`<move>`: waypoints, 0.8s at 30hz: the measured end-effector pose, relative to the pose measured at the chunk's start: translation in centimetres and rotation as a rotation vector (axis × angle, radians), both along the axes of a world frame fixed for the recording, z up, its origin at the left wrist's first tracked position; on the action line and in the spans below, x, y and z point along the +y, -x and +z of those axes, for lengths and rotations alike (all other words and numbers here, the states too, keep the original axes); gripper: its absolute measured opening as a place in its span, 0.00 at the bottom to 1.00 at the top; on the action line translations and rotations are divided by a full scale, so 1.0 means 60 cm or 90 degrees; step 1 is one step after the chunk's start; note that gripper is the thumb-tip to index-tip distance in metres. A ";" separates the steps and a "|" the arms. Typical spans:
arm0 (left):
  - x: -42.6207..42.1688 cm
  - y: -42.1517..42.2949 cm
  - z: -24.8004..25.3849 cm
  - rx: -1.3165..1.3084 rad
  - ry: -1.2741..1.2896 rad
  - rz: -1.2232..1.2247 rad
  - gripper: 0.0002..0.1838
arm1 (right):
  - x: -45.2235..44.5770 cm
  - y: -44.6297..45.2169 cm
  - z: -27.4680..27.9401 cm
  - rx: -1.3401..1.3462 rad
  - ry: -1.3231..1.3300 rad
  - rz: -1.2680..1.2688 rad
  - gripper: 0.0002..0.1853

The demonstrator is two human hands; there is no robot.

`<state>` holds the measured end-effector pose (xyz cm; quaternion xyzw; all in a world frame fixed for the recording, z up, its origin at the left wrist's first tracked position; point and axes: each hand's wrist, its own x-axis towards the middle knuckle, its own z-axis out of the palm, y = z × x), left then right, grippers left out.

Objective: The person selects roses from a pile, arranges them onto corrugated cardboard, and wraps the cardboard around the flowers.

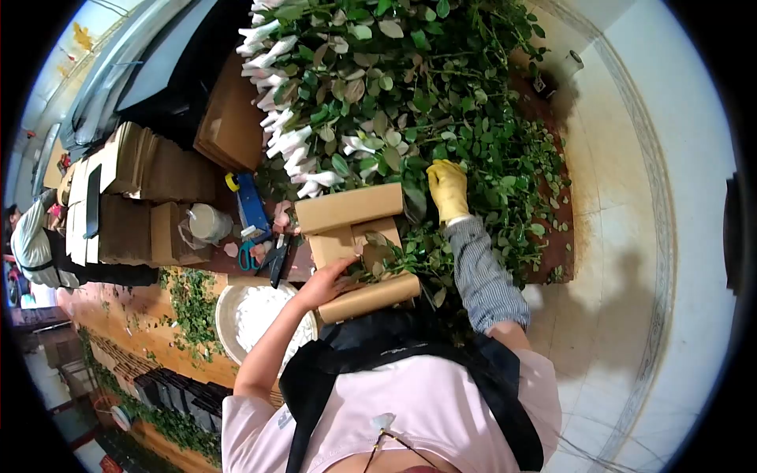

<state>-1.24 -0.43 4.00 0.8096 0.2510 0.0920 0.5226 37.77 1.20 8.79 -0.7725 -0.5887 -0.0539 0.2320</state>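
The bare left hand (326,285) lies with fingers spread on the cardboard wrap (348,212), steadying it around leafy stems, while the gloved right hand (448,189) reaches into the foliage (481,130), its grip unclear. The white tub (224,325) crowds the left forearm; the table (561,264) ends right of the foliage, with open tiled floor (593,236) beyond.

The flat reddish-brown tabletop (543,272) carries a wide heap of green leafy stems (441,102) with white-wrapped ends (290,142), a blue tape dispenser (252,208), teal-handled scissors (247,255) and pale pink petals (281,214).
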 end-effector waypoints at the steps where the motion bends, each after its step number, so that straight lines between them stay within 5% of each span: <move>1: 0.001 -0.002 0.011 0.002 0.007 0.001 0.32 | 0.009 0.009 0.034 -0.004 -0.081 -0.015 0.06; 4: -0.001 -0.002 0.017 0.010 0.005 0.011 0.32 | 0.011 0.029 0.160 -0.090 -0.237 0.024 0.08; 8: 0.008 -0.006 0.064 0.026 0.157 0.037 0.27 | 0.003 0.029 0.183 0.147 -0.094 0.040 0.16; 9: 0.014 -0.003 0.060 -0.021 -0.010 0.020 0.22 | 0.008 0.036 0.190 0.178 -0.095 0.062 0.18; 11: 0.028 0.001 0.111 0.044 0.055 0.050 0.19 | 0.036 0.056 0.184 0.174 -0.079 0.109 0.22; 15: 0.046 -0.003 0.192 0.115 -0.064 0.112 0.16 | 0.125 0.116 0.166 0.083 0.071 0.094 0.27; 20: 0.054 -0.021 0.234 0.036 -0.122 0.122 0.14 | 0.212 0.135 0.072 -0.097 0.162 0.068 0.18; 24: 0.075 -0.041 0.242 -0.020 -0.065 0.234 0.12 | 0.185 0.119 0.131 0.090 -0.194 0.123 0.04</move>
